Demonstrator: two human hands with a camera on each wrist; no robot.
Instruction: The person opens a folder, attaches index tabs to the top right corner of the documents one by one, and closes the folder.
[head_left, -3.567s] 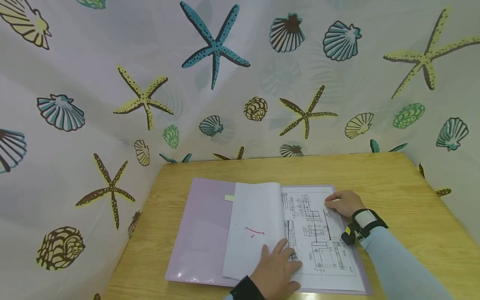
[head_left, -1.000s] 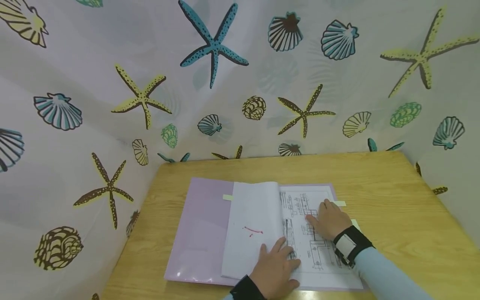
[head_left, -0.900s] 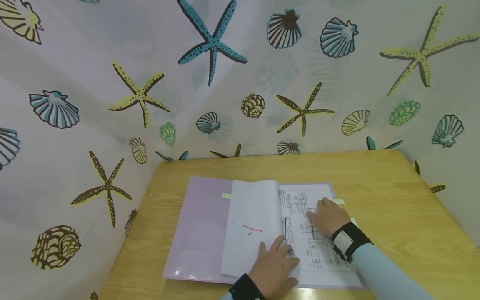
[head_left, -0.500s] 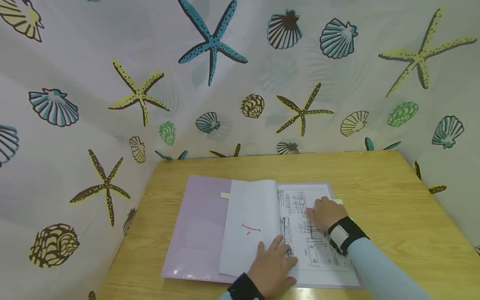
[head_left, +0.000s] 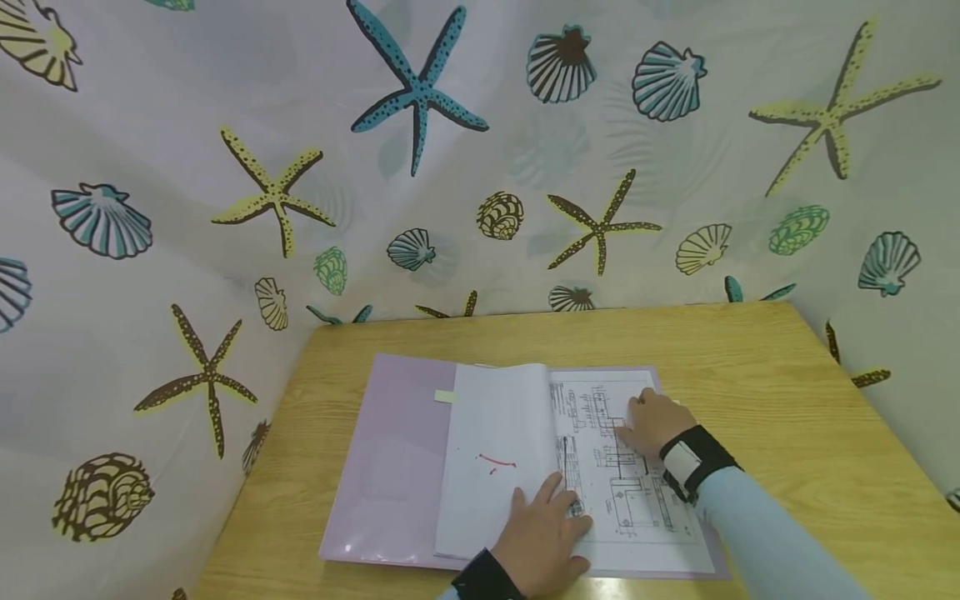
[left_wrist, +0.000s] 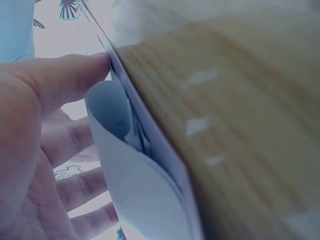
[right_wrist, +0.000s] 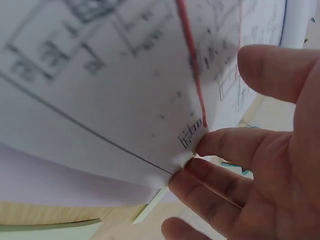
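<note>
A lilac folder lies open on the table. Its turned white sheet bears small red marks. My left hand rests with spread fingers across the fold at the lower edge; the left wrist view shows the sheets curving beside my thumb. On the right lies a printed technical drawing with red lines. My right hand touches this page near its right edge. In the right wrist view its fingertips press at the page's edge by a pale sticky tab, thumb apart.
Another pale tab sticks out beside the turned sheet. The wooden table extends around the folder. A curtain printed with shells and starfish hangs behind and at both sides.
Since the earliest frame, my right hand has moved from the page's upper right edge inward and slightly down. In the last second it barely shifts; my left hand stays on the fold.
</note>
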